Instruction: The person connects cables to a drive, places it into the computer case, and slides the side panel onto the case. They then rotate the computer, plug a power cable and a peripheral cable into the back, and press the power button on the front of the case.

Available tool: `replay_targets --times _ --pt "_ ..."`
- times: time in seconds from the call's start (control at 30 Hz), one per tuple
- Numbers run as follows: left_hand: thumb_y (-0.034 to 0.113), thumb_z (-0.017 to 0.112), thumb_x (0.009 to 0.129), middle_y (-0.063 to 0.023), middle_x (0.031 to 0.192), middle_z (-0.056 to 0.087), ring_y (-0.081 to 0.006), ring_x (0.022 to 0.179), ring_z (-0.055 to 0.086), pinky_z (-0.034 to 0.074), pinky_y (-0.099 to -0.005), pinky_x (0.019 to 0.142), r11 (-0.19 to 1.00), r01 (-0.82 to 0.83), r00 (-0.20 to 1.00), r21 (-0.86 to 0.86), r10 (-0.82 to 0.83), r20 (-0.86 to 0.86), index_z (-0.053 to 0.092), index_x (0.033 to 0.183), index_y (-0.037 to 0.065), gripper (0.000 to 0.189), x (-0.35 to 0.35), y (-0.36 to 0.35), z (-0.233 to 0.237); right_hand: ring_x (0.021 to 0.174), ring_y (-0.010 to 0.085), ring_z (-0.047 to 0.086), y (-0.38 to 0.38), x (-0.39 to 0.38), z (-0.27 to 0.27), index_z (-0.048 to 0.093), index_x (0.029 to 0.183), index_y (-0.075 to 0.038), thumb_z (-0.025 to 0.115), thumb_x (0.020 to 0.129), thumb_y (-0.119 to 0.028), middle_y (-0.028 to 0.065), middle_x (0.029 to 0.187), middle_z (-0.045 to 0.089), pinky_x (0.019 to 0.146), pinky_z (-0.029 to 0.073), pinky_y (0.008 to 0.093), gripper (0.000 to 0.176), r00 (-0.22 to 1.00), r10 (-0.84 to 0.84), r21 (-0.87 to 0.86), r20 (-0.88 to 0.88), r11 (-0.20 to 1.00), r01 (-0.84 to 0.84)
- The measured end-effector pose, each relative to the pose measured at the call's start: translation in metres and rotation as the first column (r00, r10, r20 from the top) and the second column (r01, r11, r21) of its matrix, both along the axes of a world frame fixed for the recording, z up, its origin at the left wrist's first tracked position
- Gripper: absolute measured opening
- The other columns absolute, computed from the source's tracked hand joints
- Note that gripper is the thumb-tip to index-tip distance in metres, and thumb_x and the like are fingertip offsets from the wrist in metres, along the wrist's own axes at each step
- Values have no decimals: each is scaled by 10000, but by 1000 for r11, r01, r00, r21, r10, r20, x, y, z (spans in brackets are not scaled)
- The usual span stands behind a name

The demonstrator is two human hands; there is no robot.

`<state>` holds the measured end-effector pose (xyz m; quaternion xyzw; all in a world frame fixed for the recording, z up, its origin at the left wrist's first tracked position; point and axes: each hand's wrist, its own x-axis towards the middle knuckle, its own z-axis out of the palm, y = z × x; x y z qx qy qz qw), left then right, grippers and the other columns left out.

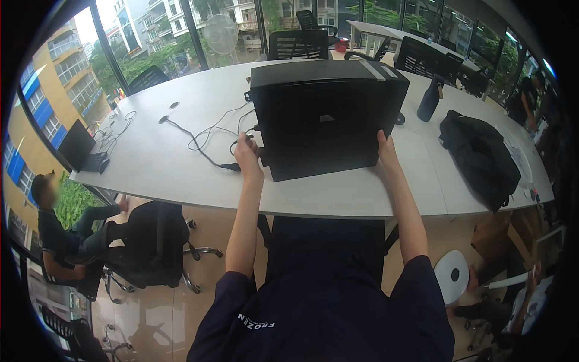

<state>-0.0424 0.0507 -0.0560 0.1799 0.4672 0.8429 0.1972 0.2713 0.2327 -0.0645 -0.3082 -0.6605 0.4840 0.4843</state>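
A black computer case (325, 120) stands on the white table in front of me, its plain side panel facing me. My left hand (248, 158) is at the case's left edge, fingers closed around a thin black cable (233, 145) beside the ports. Just above those fingers, a black plug (256, 128) sits against the case. My right hand (386, 149) grips the case's right edge, with the thumb on the near panel and the other fingers hidden behind it. Left of the case, a thicker black power cord (202, 152) lies on the table, its plug end (230, 167) close to my left wrist.
The white table (181, 181) holds a laptop (81, 148) at the left, and a dark bottle (429, 99) and black bag (479, 154) at the right. A person (60, 223) sits at the left by an office chair (154, 241). Another person (528, 308) is at lower right near a cardboard box (497, 232).
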Motion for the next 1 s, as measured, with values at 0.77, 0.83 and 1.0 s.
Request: replay_targets --times 0.77,0.83,1.0 --pt "252 682 1002 -39 947 665 -85 811 611 478 -225 695 973 179 967 145 -146 -210 620 1217 -22 353 9 -3 11 1064 208 648 -20 -6 13 485 1365 66 533 942 -713 136 1182 646 893 524 328 889 994 72 29 -88 997 -69" --pt "255 680 1004 -37 951 657 -87 821 614 478 -224 696 971 178 972 161 -148 -183 616 1218 -15 351 10 -2 10 1065 209 649 -14 -4 10 486 1365 67 529 946 -709 137 1185 646 893 525 329 883 997 59 25 -55 998 -58" --pt "249 666 1013 -25 966 642 -97 844 629 488 -225 711 958 200 977 204 -179 -115 595 1244 19 334 14 -1 8 1097 209 650 0 0 0 486 1371 61 522 945 -713 145 1211 644 917 526 306 884 998 59 15 -5 998 -59"
